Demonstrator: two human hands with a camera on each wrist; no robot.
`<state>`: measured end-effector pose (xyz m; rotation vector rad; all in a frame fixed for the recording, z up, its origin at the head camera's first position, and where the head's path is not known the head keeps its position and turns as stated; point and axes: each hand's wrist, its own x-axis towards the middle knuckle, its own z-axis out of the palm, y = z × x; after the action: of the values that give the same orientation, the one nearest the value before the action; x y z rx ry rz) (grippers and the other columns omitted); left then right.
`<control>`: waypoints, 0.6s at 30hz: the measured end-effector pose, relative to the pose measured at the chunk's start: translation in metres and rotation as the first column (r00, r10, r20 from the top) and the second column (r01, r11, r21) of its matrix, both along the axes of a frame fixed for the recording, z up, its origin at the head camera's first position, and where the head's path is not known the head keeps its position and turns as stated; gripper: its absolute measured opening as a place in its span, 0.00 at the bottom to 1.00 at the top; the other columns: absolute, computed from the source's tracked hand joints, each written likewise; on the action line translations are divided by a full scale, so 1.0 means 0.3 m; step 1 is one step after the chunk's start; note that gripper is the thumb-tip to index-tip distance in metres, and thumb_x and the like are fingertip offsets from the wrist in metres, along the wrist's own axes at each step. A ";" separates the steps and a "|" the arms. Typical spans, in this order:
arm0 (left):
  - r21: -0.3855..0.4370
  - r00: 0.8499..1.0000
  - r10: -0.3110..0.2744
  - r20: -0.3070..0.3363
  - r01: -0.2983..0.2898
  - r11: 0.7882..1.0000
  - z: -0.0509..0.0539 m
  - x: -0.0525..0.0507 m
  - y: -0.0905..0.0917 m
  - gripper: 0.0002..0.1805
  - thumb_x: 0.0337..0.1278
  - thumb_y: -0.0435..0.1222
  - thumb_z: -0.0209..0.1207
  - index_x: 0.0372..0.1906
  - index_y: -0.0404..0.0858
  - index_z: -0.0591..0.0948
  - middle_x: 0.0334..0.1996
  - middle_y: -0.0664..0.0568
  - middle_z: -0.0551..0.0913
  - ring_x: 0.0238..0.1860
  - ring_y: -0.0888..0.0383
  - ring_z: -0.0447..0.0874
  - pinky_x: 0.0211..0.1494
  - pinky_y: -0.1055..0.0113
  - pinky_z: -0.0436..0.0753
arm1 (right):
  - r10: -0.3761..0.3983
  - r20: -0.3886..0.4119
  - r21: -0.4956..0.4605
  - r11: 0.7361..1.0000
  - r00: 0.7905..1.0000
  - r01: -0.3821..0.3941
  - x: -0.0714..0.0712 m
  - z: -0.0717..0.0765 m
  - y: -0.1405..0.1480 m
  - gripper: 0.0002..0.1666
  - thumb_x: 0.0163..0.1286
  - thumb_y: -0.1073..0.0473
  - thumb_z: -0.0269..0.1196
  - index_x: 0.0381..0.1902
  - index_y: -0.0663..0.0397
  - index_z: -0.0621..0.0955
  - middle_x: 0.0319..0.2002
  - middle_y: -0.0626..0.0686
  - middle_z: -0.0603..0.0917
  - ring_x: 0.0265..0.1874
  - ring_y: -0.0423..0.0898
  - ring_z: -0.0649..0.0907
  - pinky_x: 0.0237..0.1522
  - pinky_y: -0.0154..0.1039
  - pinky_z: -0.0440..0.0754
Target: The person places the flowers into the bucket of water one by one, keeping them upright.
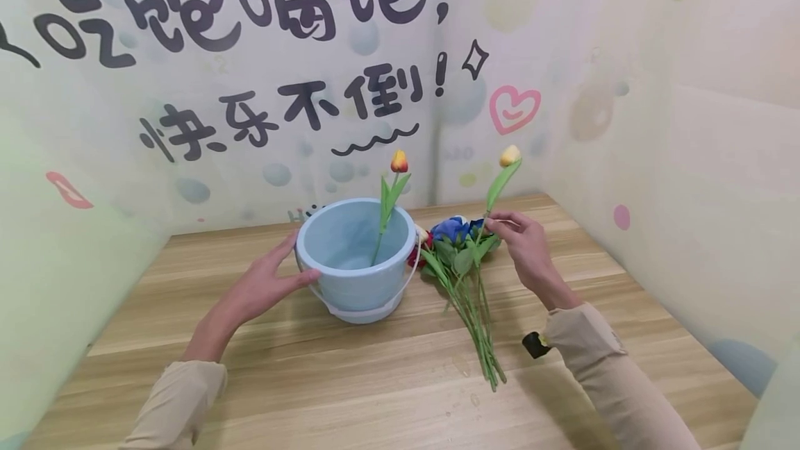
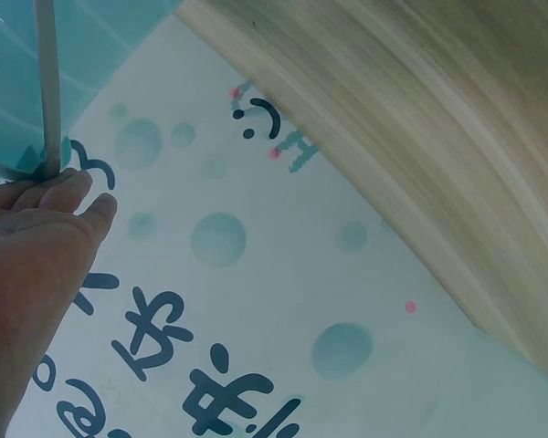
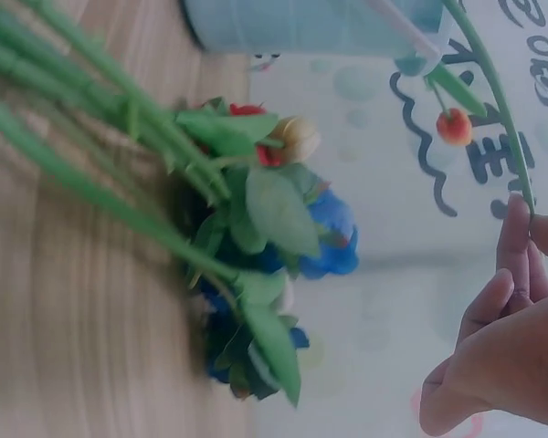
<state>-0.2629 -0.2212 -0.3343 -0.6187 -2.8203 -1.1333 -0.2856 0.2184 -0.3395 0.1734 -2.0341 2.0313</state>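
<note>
1. The yellow tulip stood bloom-up in my right grip, its stem pinched between thumb and fingertips, near the bunch of flowers on the bench.
2. My left grip was spread wide, thumb and fingers against the outside of the blue bucket.
3. An orange tulip already leaned inside the bucket, its bloom above the rim, so I took the step in hand to be lifting out another flower.
4. The held stem's lower part ran across the bunch; I could not tell whether it was free of the others.
5. The next move, I judged, called for drawing it clear, then bringing it left over the rim with the bucket steadied.
</note>
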 end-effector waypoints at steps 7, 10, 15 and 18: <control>0.002 1.000 0.004 -0.013 -0.004 1.000 -0.006 0.000 -0.003 0.52 0.67 0.56 0.64 0.85 0.42 0.50 0.82 0.38 0.51 0.79 0.32 0.50 0.71 0.27 0.58 | 0.025 -0.031 -0.049 0.998 0.999 -0.027 -0.013 0.033 -0.055 0.08 0.75 0.66 0.63 0.48 0.67 0.82 0.35 0.47 0.89 0.38 0.41 0.86 0.50 0.35 0.80; 0.006 1.000 0.002 -0.015 -0.002 1.000 -0.007 0.000 -0.002 0.52 0.67 0.56 0.64 0.85 0.44 0.51 0.82 0.39 0.51 0.79 0.32 0.50 0.71 0.27 0.59 | 0.031 -0.044 -0.063 0.997 0.999 -0.034 -0.020 0.051 -0.074 0.09 0.76 0.65 0.63 0.48 0.67 0.82 0.35 0.47 0.88 0.39 0.41 0.85 0.51 0.37 0.79; 0.008 1.000 0.005 -0.008 -0.005 1.000 -0.003 0.003 0.001 0.52 0.67 0.56 0.64 0.85 0.44 0.51 0.82 0.39 0.51 0.79 0.32 0.50 0.70 0.26 0.59 | 0.027 -0.042 -0.070 0.997 0.999 -0.030 -0.030 0.083 -0.111 0.08 0.76 0.65 0.63 0.48 0.66 0.82 0.33 0.44 0.87 0.41 0.42 0.84 0.57 0.42 0.73; 0.006 1.000 0.007 -0.004 -0.007 1.000 -0.004 0.003 0.001 0.52 0.67 0.57 0.64 0.85 0.44 0.50 0.82 0.39 0.51 0.79 0.32 0.50 0.70 0.27 0.59 | 0.019 -0.042 -0.060 0.998 0.999 -0.022 -0.036 0.101 -0.134 0.06 0.76 0.64 0.63 0.47 0.63 0.82 0.31 0.42 0.87 0.41 0.41 0.84 0.57 0.42 0.72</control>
<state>-0.2620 -0.2209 -0.3354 -0.6091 -2.8123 -1.1383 -0.2965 0.1783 -0.3092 0.2231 -1.9515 2.0817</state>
